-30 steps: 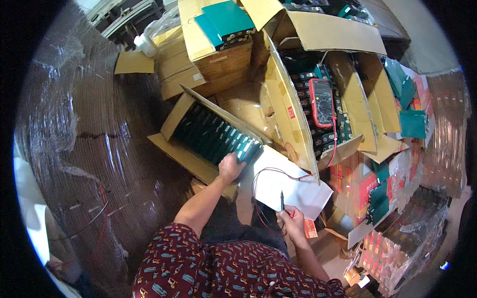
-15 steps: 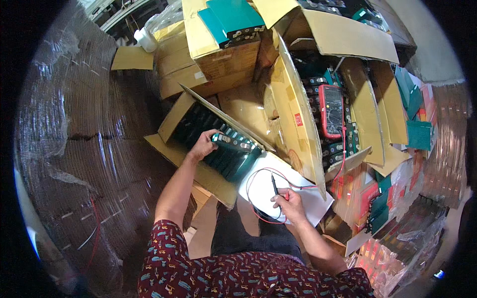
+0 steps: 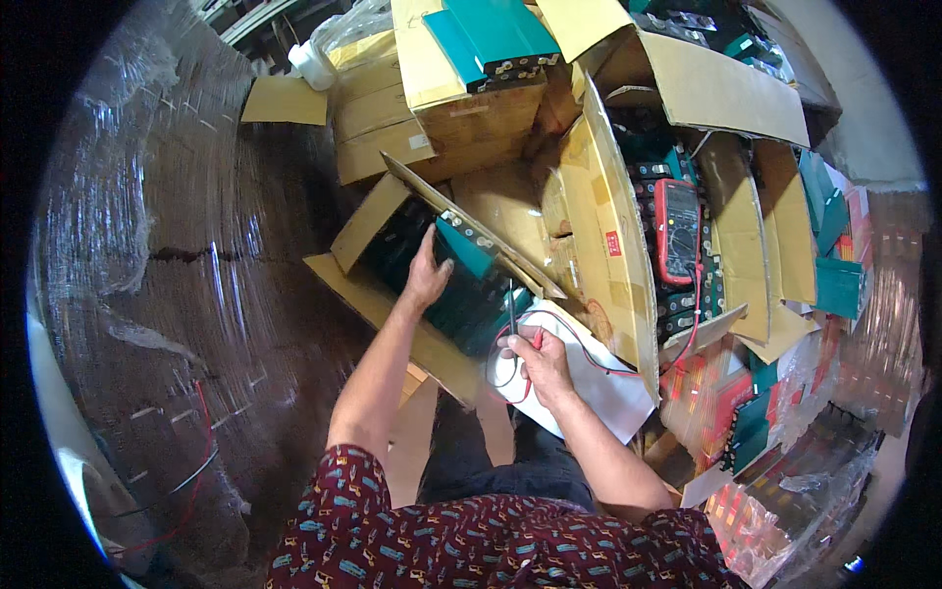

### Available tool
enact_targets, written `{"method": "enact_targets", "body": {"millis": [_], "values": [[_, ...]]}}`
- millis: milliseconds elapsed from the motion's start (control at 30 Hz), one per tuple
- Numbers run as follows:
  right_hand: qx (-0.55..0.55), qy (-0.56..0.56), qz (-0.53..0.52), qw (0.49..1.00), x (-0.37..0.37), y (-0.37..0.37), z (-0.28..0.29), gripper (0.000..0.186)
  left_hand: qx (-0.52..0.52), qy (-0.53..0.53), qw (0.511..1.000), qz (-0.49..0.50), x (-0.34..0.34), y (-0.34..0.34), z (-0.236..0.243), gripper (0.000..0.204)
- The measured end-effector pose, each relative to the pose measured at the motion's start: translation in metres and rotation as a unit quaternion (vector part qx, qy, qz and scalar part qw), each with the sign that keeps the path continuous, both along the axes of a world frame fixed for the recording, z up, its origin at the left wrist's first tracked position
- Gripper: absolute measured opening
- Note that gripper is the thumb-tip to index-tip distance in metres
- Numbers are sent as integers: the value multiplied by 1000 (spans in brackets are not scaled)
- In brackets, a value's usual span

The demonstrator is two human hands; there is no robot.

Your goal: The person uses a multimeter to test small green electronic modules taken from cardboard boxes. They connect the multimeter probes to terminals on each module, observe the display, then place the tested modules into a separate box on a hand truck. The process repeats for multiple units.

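My left hand (image 3: 429, 273) grips the left edge of a teal battery cell (image 3: 467, 253), thumb toward its broad face. The cell is tilted in an open cardboard box (image 3: 355, 234), its row of terminals toward the box's far flap. More dark teal cells lie below it in the box. My right hand (image 3: 543, 365) is closed around a black test probe (image 3: 512, 309) and a red test probe (image 3: 536, 339). The black tip points up, close to the box's right end. Thin leads loop over a white sheet (image 3: 608, 398) beneath this hand.
A red multimeter (image 3: 678, 231) lies on battery cells in another open box to the right. Teal cells (image 3: 500, 41) rest on a closed carton at the back. Plastic-wrapped stacks (image 3: 186, 294) rise at the left. Cardboard flaps (image 3: 620, 255) stand between the boxes.
My left hand and the cell have moved away from me, and the cell now leans with its teal face showing. My right hand with the probes has moved up and left toward the box.
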State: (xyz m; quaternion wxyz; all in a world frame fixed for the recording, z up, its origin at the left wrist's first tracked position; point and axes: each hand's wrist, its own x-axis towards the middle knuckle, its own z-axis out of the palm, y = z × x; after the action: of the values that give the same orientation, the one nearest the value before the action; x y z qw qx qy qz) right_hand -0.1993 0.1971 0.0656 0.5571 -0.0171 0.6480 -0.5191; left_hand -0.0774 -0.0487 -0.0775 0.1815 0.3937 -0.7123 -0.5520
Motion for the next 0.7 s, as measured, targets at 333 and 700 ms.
{"method": "enact_targets", "body": {"millis": [333, 700], "values": [[-16, -38, 30, 999, 16, -34, -2, 23, -170, 10, 967, -191, 29, 91, 120, 50], [-108, -39, -4, 993, -21, -50, 13, 55, -117, 61, 990, 43, 19, 45, 116, 34]]}}
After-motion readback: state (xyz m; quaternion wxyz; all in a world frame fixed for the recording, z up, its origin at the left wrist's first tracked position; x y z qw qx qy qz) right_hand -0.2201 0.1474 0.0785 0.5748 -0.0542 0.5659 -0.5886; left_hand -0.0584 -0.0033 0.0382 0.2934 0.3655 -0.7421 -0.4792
